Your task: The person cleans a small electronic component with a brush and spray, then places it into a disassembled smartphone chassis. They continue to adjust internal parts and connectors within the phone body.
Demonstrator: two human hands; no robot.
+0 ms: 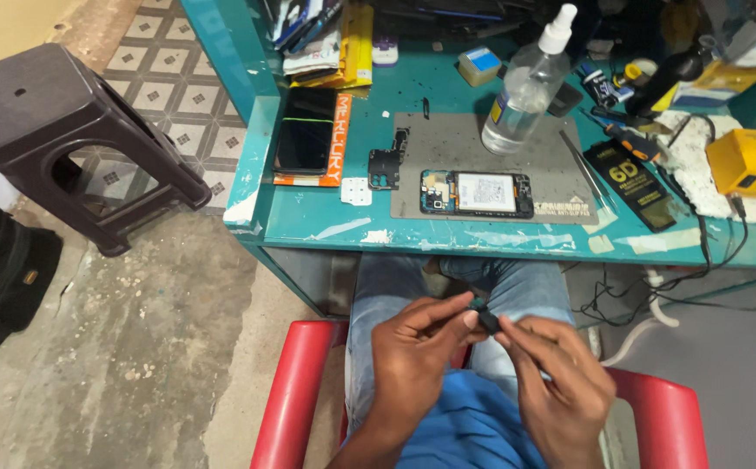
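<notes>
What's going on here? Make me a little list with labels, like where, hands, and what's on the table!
Where: a teal workbench, seen from above by a seated person
Left hand: pinches a small dark part over the lap
Right hand: grips the same part from the other side
On the grey mat: an opened phone, insides showing, and a clear spray bottle
Left of the mat: a dark phone screen
Right end: a yellow box-shaped tool
Floor: a dark plastic stool
</notes>
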